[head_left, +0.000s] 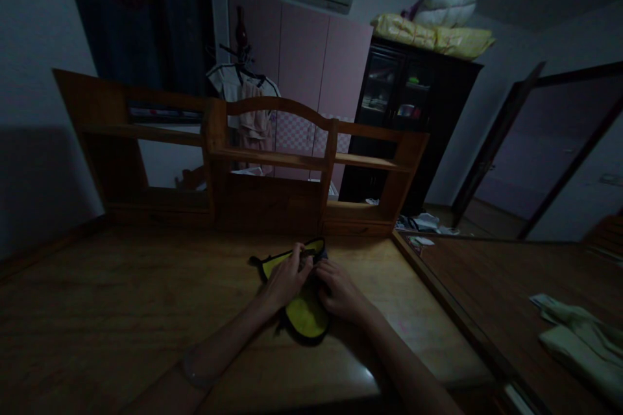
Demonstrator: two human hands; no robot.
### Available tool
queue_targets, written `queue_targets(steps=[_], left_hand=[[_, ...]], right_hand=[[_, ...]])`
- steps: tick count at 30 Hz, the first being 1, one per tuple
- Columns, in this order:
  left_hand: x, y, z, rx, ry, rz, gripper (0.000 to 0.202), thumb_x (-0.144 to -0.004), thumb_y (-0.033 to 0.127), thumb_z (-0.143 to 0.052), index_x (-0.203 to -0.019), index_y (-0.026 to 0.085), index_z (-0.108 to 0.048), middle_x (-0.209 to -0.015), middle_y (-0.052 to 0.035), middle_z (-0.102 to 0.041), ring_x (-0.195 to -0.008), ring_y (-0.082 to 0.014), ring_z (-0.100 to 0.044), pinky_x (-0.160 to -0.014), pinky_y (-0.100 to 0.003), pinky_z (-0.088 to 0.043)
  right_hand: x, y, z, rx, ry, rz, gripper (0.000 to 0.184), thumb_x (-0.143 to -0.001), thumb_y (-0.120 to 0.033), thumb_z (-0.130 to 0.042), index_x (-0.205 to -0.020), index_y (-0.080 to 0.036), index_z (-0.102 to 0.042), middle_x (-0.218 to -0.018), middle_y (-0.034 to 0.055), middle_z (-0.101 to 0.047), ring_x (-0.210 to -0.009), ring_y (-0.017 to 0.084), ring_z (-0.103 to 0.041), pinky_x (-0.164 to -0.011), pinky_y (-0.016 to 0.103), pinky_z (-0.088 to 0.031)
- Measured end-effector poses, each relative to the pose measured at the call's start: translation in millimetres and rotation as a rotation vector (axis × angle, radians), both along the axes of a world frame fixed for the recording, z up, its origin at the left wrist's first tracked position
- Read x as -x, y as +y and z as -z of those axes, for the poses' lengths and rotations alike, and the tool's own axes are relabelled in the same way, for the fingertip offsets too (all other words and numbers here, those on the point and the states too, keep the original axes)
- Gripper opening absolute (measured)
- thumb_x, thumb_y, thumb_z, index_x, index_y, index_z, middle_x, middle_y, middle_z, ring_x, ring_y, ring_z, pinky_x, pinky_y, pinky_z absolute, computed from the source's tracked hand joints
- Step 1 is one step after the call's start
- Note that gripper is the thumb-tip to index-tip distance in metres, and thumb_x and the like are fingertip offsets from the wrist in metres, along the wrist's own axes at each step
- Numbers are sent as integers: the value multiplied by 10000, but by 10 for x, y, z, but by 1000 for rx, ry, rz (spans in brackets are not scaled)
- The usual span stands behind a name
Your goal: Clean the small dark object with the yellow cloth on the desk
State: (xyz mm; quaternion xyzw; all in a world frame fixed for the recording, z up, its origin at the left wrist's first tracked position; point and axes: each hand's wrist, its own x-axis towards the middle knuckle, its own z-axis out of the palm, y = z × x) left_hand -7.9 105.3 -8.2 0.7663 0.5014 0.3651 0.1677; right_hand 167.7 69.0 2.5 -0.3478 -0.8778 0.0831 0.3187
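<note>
A yellow pouch (307,315) with black edging lies spread open on the wooden desk, in the middle of the near part. My left hand (288,277) reaches over its upper left half, thumb and fingers bent together. From the right, my right hand (342,290) curls over the pouch's right edge. The fingertips of both hands come close together at the pouch's middle, around something small and dark. Dim light and the fingers hide what it is.
The desk top (146,298) backs onto a wooden shelf unit (272,159). A lower brown surface (511,272) to the right bears a light green cloth (579,337). Behind stand a pink wardrobe (302,52), a dark glass-doored cabinet (448,91) and hanging clothes (253,104).
</note>
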Motion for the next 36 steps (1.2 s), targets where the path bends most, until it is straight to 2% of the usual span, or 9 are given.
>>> queue_targets(steps=[7,13,20,25,31,36], left_hand=[[-6,-10,-25,-18,24,27,411,-945,468,-357,-1268,228,-441,-1123,-85,-664,-1054,-227,-626,-871,-310,-456],[7,-6,-20,-15,1,41,356,-964,451,-310,-1181,231,-488,-1059,-68,-683,-1008,-222,-645,-827,-294,-459],[22,2,-9,13,-52,31,369,-972,457,-280,-1191,228,-468,-1065,-74,-679,-1045,-229,-629,-869,-312,-446],[13,1,9,35,-47,-5,417,-972,477,-248,-1210,215,-468,-1105,-98,-666,-1058,-230,-623,-873,-312,-444],[13,2,10,29,-22,-19,429,-975,474,-236,-1224,212,-467,-1129,-102,-661,-1066,-227,-621,-873,-316,-443],[0,-1,8,15,-8,-30,406,-976,455,-253,-1210,206,-472,-1073,-99,-682,-1034,-230,-637,-854,-309,-448]], right_hand=[[-15,25,33,-6,28,-39,440,-682,32,-477,-1056,-165,-599,-1137,111,-599,-1144,245,-499,-1006,386,-406],[-36,-23,-21,85,85,-82,476,-698,-1,-505,-1128,-180,-608,-1138,91,-625,-1097,231,-551,-957,361,-438],[-57,2,14,295,279,-12,418,-778,-145,-588,-1189,-220,-610,-1175,64,-645,-1113,247,-566,-1001,418,-401],[-38,-7,-32,462,369,-60,411,-801,-257,-646,-1209,-226,-604,-1204,58,-640,-1125,242,-570,-1013,407,-404],[-45,57,72,427,364,-38,446,-753,-257,-715,-1186,-233,-614,-1174,52,-654,-1109,246,-577,-990,390,-418],[-15,82,130,333,315,-58,450,-720,-133,-707,-1152,-216,-609,-1107,39,-658,-1015,216,-597,-901,336,-454]])
